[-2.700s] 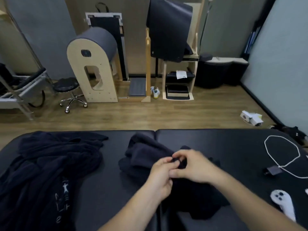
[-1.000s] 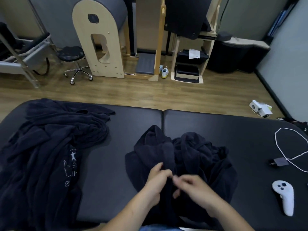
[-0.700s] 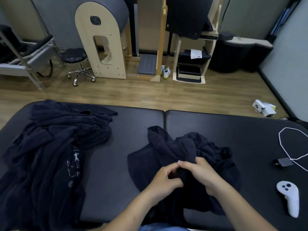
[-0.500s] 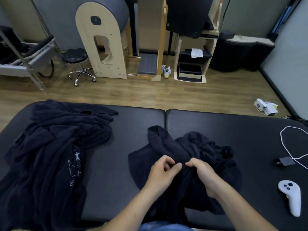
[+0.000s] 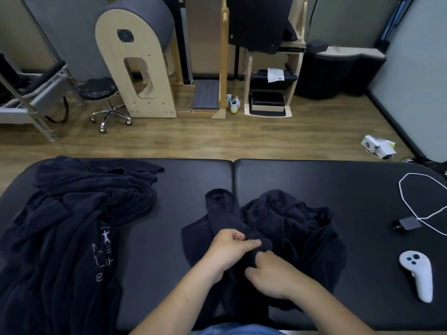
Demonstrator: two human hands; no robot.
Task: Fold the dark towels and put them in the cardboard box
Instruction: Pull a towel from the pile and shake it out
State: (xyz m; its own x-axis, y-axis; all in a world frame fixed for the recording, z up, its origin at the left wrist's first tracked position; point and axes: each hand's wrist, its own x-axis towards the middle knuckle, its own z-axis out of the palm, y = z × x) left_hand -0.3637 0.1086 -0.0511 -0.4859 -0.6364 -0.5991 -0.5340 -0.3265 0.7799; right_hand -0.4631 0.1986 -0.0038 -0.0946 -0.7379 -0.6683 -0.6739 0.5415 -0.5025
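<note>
Black padded table [image 5: 169, 238], divided by a centre seam, is seen from the head view before a wood floor [image 5: 217, 139] with wooden exercise equipment and a wheeled stool [image 5: 101, 97] along the far wall. One dark towel [image 5: 290, 226] is found crumpled at the table's middle, just right of the seam. Its near edge is pinched by the left hand [image 5: 229, 250] between thumb and fingers, and gripped by the right hand [image 5: 271, 274], which is closed on the fabric just beside and below the left. A larger heap of dark towels [image 5: 72, 226], bearing pale printed lettering, is spread over the left part of the table, well apart from both hands. A white controller [image 5: 417, 274], a small dark adapter [image 5: 406, 224] and a looped white cable [image 5: 411, 201] are noted at the right.
</note>
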